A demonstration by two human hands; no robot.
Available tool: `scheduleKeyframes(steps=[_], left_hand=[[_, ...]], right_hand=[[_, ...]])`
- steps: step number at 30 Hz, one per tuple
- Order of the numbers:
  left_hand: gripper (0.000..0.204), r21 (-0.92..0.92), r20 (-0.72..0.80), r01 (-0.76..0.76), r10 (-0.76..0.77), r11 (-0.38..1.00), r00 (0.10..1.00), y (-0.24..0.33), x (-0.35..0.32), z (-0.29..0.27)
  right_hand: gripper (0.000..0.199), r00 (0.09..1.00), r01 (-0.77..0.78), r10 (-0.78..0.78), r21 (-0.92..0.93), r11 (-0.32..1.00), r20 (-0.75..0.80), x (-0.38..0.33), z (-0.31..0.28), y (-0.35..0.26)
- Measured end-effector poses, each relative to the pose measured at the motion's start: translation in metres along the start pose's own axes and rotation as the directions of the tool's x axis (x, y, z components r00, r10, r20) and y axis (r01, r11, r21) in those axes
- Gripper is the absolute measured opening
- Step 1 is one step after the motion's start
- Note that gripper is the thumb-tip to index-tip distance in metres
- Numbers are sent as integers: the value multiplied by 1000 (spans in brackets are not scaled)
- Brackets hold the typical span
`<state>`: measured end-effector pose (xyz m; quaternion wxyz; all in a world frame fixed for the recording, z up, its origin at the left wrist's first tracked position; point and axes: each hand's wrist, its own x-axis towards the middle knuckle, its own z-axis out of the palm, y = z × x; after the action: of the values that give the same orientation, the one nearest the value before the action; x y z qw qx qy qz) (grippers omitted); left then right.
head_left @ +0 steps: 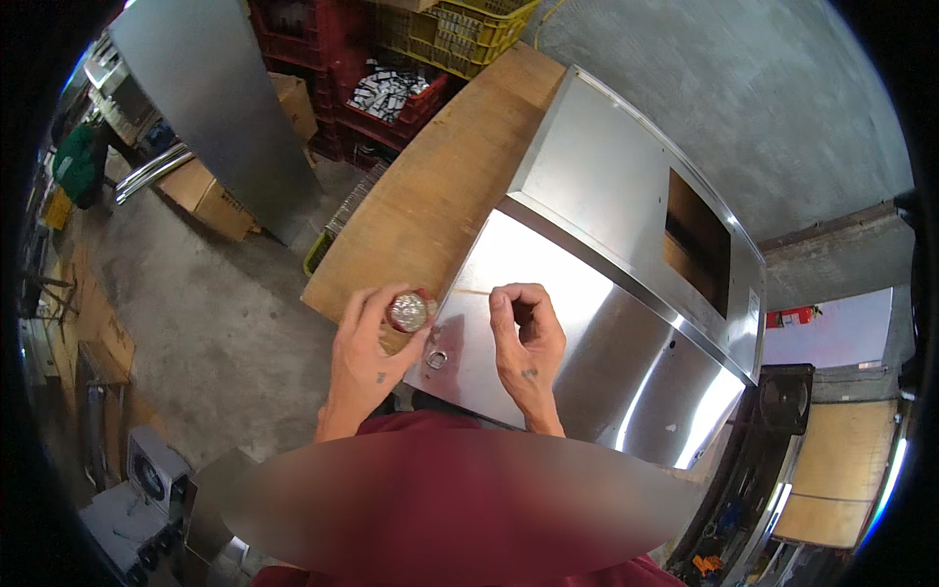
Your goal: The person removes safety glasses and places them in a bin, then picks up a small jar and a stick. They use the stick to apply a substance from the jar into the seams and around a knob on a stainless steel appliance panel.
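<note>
My left hand (367, 344) is curled round a small round thing (408, 311) with a shiny, crinkled silvery face and a red edge; its kind is unclear. This hand is just off the left edge of a shiny sheet-metal panel (577, 323). Over the panel, my right hand (529, 342) is closed, with thumb and index finger pinched together. From that pinch a thin tan strip (473, 292) points left toward the round thing; whether the two join cannot be made out. A small metal ring or ringed hole (437, 359) shows near the panel's left corner.
Beyond the panel lies a metal housing (606, 166) with a rectangular opening, on a wooden board (421, 186). Red crates (391, 117) with small parts and a yellow crate (460, 39) stand behind. A tall metal sheet (210, 108) leans at left, beside a cardboard box (207, 199).
</note>
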<state>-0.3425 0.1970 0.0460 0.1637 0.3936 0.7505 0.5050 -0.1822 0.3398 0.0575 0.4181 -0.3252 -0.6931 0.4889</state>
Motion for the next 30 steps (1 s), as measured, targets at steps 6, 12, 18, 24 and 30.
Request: scheduleKeyframes(steps=[6, 12, 18, 24, 30], left_hand=[[59, -5, 17, 143, -143, 990, 990, -17, -2, 1], [61, 22, -13, 230, -229, 973, 973, -34, -10, 0], [62, -40, -96, 253, -256, 967, 962, -45, -2, 4], [61, -97, -26, 279, -283, 955, 959, -74, 18, -17], [61, -125, -14, 276, -280, 953, 960, -121, 44, -55]], right_hand=[[10, 919, 255, -336, -336, 907, -208, 39, -7, 69], [7, 915, 279, -321, -193, 941, -244, 86, -8, 96], [13, 958, 281, -236, -357, 891, 163, 192, -22, 53], [16, 816, 457, -124, -499, 736, 565, 276, -3, 56], [13, 710, 357, 237, -630, 690, 663, 304, 14, 62]])
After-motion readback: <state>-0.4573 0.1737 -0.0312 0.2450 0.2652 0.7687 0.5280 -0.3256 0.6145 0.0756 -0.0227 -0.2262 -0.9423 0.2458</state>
